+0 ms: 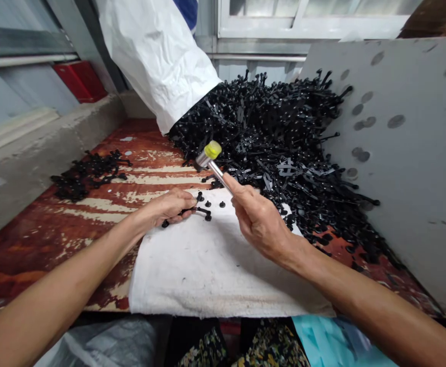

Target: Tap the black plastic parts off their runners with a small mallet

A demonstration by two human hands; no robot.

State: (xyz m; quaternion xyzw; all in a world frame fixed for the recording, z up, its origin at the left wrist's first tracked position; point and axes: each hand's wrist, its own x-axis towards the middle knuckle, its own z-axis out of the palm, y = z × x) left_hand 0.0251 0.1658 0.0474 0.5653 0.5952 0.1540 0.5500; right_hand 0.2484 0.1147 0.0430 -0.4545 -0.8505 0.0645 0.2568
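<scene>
My right hand (259, 216) is closed around the metal handle of a small mallet (212, 153), whose head has a yellow tip. The mallet is raised above the white cloth (192, 270). On the left, my left hand (173, 205) pinches a black branched part (198, 209) at the cloth's far edge. That part has thin arms with round knobs at their ends; my fingers hide its middle. A few small black round pieces (222, 204) sit on the cloth just right of it.
A big heap of black parts (268, 127) spills from a white sack (161, 61) against a grey board (406, 127). A smaller pile of black parts (88, 173) lies on the worn red tabletop (27, 244) at left, by a concrete ledge (54, 142).
</scene>
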